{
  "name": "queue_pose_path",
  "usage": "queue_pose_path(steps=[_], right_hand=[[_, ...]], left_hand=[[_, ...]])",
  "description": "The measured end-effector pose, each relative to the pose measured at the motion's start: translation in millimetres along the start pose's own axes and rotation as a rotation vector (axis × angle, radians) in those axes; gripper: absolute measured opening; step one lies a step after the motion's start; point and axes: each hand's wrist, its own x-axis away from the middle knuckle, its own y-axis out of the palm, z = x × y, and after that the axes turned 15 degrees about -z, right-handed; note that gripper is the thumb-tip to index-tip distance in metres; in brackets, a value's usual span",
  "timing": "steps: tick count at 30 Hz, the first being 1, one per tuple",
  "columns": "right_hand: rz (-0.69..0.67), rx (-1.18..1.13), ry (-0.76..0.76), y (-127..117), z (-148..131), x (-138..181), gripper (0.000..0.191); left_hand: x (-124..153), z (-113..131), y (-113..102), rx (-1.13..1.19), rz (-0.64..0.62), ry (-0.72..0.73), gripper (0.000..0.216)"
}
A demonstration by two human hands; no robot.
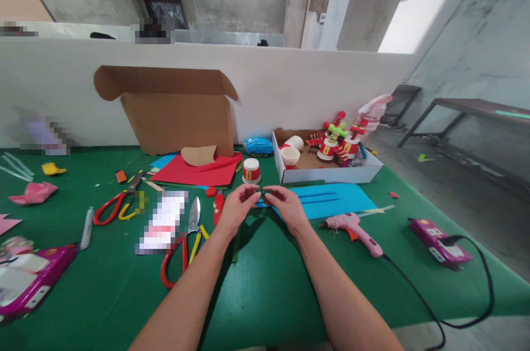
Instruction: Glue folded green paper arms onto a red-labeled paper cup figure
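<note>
Left hand (239, 206) and right hand (287, 206): thumb and index fingertips of each are pinched together on a small, dark, pleated strip (265, 192), its material too small to confirm. The strip lies directly between the two grips, one end at each set of fingertips, above the green work table (265, 307). The step in hand is judged to be fine two-handed shaping of the strip's folds. The next move calls for light, even pressure from both pinches, since a hard pull could flatten the pleats. Just beyond the fingertips, a red-and-white paper cup (251, 171) stands rim-down. A bright blue flat sheet (327, 200) with dark lines lies beside the right hand; a pink glue gun (353, 229) rests nearer the person, to the right. Large red-and-yellow-handled scissors (194, 215) lie left of the left hand. Farther back, a shallow white-sided cardboard box (331, 176) holds cups and red-and-green assemblies.
</note>
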Motion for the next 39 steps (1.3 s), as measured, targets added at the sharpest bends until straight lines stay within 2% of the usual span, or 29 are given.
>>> queue_pose_path(steps=[5, 11, 20, 24, 30, 39], right_hand=[[-0.034, 0.112, -0.031, 1.7, -1.7, 1.6, 0.027], [-0.022, 0.107, -0.012, 0.4, -3.1, 2.2, 0.029], [0.010, -0.159, 0.094, 1.7, -2.4, 1.0, 0.040], [-0.014, -0.071, 0.087, 1.1, 0.6, 0.4, 0.036], [0.002, 0.101, 0.017, -0.9, 3.3, -0.5, 0.029], [-0.002, 0.128, -0.004, -2.2, 3.1, -0.4, 0.029]], left_hand=[[1.6, 3.3, 2.3, 0.050, -0.003, -0.024, 0.036], [0.5, 1.9, 0.9, 0.074, 0.036, -0.015, 0.030], [0.4, 0.1, -0.5, -0.116, 0.031, 0.040, 0.021], [1.1, 0.4, 0.5, -0.180, -0.011, 0.060, 0.019], [-0.2, -1.2, 0.8, -0.022, -0.015, -0.015, 0.032], [-0.2, 1.6, 0.9, 0.012, 0.040, -0.003, 0.030]])
